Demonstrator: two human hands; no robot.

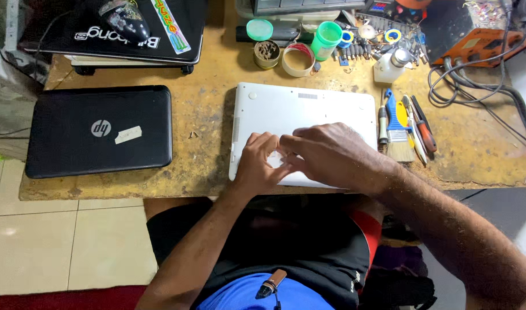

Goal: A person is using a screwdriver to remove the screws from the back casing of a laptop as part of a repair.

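Forearms angled inward; left hand (258, 162) and right hand (326, 154), fingers curled, press white laptop (309, 106) underside, gripping nothing.

— Lying where? Looking like what?
— White laptop (306, 109), closed, lying flat and underside up at the desk's (205, 109) near edge.
— Showing any details?
— Showing a small vent grille near the far edge; near half sitting hidden under both hands.

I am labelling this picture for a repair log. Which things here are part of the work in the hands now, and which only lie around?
In hand:
white laptop, lying underside up
left hand and right hand, both resting on its near edge

Lying about:
black laptop, closed
brush and screwdrivers
green cup
tape roll
cables
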